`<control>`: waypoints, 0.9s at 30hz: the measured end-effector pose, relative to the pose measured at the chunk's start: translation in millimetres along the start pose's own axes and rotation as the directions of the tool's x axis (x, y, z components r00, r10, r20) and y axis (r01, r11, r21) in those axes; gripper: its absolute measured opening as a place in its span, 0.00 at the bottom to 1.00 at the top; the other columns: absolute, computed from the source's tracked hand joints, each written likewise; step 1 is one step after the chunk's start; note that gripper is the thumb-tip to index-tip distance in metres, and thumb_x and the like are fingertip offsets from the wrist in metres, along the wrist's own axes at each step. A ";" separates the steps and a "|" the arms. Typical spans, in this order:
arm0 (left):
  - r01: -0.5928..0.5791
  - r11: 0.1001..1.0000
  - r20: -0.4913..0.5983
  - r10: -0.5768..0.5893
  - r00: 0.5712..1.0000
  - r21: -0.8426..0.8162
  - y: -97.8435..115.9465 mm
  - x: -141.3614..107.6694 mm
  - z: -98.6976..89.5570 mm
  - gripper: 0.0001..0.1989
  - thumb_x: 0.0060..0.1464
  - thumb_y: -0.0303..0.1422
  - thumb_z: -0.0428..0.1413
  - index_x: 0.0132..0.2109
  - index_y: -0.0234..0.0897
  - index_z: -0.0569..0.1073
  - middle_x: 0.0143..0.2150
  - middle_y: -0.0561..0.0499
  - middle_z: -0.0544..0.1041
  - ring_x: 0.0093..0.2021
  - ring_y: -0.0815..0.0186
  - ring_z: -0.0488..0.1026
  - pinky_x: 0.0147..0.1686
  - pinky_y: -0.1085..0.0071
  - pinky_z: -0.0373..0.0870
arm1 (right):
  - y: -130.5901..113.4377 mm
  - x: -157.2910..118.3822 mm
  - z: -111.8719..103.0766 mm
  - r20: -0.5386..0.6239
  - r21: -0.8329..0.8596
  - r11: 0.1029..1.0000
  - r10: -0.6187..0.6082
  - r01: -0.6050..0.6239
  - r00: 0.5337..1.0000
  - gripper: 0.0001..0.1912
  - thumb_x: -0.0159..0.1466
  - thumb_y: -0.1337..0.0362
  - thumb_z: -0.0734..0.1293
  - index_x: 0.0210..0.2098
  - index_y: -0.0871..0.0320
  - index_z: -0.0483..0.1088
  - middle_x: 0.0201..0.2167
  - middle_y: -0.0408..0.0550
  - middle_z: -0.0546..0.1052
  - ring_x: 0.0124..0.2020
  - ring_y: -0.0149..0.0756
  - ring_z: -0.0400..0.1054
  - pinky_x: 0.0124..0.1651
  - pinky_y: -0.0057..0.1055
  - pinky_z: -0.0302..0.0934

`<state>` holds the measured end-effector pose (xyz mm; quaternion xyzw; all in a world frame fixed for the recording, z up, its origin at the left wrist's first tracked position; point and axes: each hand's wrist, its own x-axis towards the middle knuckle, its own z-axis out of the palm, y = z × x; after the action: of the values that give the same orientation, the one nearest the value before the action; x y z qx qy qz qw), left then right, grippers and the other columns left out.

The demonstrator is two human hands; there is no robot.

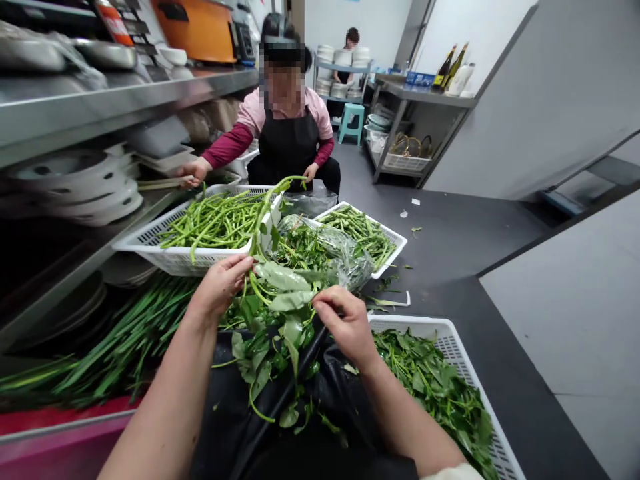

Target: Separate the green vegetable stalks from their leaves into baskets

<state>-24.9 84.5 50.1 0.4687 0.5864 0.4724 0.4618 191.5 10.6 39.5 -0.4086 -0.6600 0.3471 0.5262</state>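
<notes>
From my end I see both forearms reach forward over a black apron (227, 417). The left hand (225, 283) holds stems of the leafy greens (285, 277) between thumb and fingers; the right hand (347, 320), turned inward, pinches a leaf tip. The greens lie between the hands and trail over the lap. A white basket (415, 323) of leaves sits to my right. Beyond, a co-worker (290, 143) crouches on the dark floor (445, 233), beside a steel shelf (215, 83) bearing an orange pot (197, 33).
</notes>
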 end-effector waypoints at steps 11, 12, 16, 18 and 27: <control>0.162 0.956 0.099 -0.142 0.985 -0.246 -0.1 -45.4 29.5 0.21 0.29 0.44 0.65 0.28 0.35 0.70 0.24 0.55 0.72 0.21 0.74 0.63 0.20 0.79 0.59 | 8.5 -2.9 40.6 0.284 -0.690 0.696 0.007 0.199 0.959 0.10 0.62 0.64 0.60 0.29 0.58 0.72 0.30 0.49 0.73 0.33 0.36 0.63 0.38 0.30 0.56; 0.184 0.943 0.109 -0.159 0.981 -0.277 -1.6 -47.3 30.2 0.21 0.29 0.43 0.65 0.28 0.35 0.70 0.25 0.55 0.73 0.21 0.75 0.63 0.20 0.79 0.59 | 14.6 -1.7 42.1 0.271 -0.647 0.746 0.033 0.157 0.962 0.10 0.61 0.64 0.60 0.27 0.58 0.71 0.28 0.48 0.73 0.32 0.35 0.63 0.37 0.29 0.55; 0.218 0.887 0.133 -0.178 0.975 -0.407 -12.2 -51.4 31.3 0.20 0.28 0.41 0.67 0.29 0.35 0.71 0.27 0.54 0.74 0.22 0.76 0.63 0.20 0.80 0.59 | 45.1 8.3 35.9 0.169 -0.183 0.940 0.318 -0.287 0.933 0.15 0.58 0.62 0.59 0.17 0.59 0.65 0.18 0.42 0.67 0.24 0.31 0.61 0.33 0.27 0.55; 0.225 0.879 0.113 -0.195 0.974 -0.421 -18.3 -51.9 30.2 0.19 0.28 0.40 0.67 0.29 0.35 0.72 0.29 0.53 0.74 0.24 0.74 0.64 0.22 0.79 0.60 | 56.5 11.8 25.3 0.057 0.084 0.887 0.450 -0.453 0.891 0.16 0.57 0.59 0.58 0.16 0.58 0.63 0.16 0.41 0.65 0.22 0.30 0.60 0.31 0.27 0.55; 0.278 0.902 0.237 -0.205 0.949 -0.330 -27.2 -53.9 35.8 0.18 0.27 0.39 0.67 0.28 0.33 0.77 0.30 0.46 0.77 0.32 0.63 0.71 0.33 0.70 0.65 | 9.1 10.1 16.8 0.171 -0.316 0.947 0.119 -0.060 0.978 0.10 0.57 0.57 0.65 0.27 0.57 0.70 0.21 0.43 0.69 0.25 0.31 0.60 0.33 0.27 0.55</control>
<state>14.5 32.6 24.0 0.3441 0.4954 0.4616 0.6505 175.5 23.1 32.1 -0.4810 -0.7336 0.3004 0.3746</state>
